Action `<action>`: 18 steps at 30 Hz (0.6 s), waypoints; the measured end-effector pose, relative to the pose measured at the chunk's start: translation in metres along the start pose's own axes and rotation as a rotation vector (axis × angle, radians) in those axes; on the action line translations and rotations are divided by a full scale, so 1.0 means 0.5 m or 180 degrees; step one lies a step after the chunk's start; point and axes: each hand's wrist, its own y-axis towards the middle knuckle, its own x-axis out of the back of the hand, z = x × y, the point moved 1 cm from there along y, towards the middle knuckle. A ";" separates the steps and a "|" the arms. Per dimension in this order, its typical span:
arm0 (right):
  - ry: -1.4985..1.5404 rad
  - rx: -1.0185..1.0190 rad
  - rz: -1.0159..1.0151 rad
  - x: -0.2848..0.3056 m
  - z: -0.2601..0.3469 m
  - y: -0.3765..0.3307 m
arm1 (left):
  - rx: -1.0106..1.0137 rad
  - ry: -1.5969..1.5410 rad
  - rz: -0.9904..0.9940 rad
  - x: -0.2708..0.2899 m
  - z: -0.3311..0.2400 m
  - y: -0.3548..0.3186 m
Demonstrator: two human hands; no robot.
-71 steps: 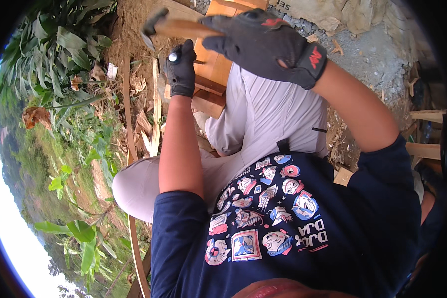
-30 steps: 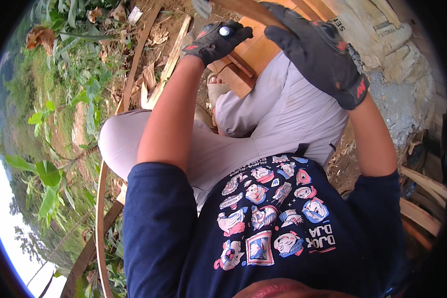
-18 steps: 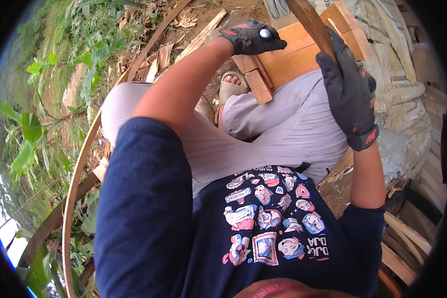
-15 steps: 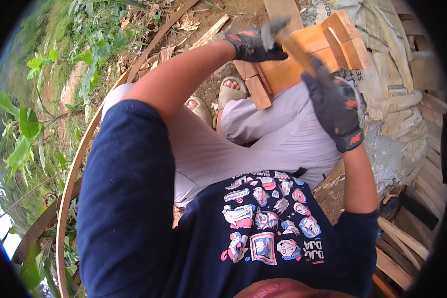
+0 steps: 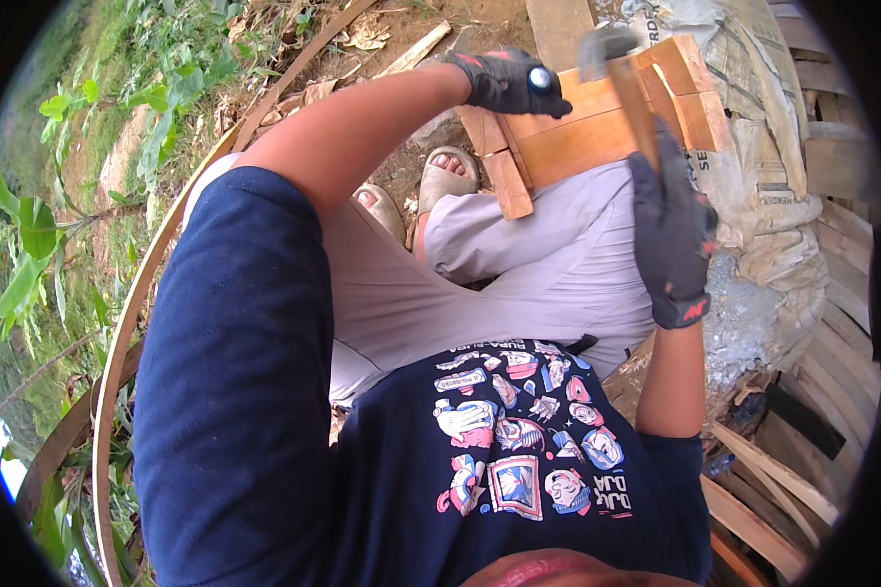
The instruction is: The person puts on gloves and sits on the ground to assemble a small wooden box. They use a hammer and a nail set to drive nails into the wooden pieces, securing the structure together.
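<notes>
Hammer [image 5: 633, 103], long axis pointing forward-left, sits gripped in right hand [image 5: 671, 230] (left hand [image 5: 504, 81] clasps silver-topped tool [image 5: 539, 78]).

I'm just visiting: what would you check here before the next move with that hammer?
1. Right hand has the hammer by its handle: ok.
2. Both hands gloved, left hand too: ok.
3. Left hand safely away from the hammer head: cannot tell; they look apart, but depth is unclear.
4. Shiny round thing at the left hand firmly held: cannot tell.
5. Toes covered: not ok; the sandals are open-toed.
6. Wooden assembly steady: cannot tell; its support is hidden.
</notes>
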 end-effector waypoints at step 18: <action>0.2207 -0.1562 0.0124 -0.010 -0.093 -0.011 | 0.1240 -0.1983 -0.2322 0.011 -0.065 0.044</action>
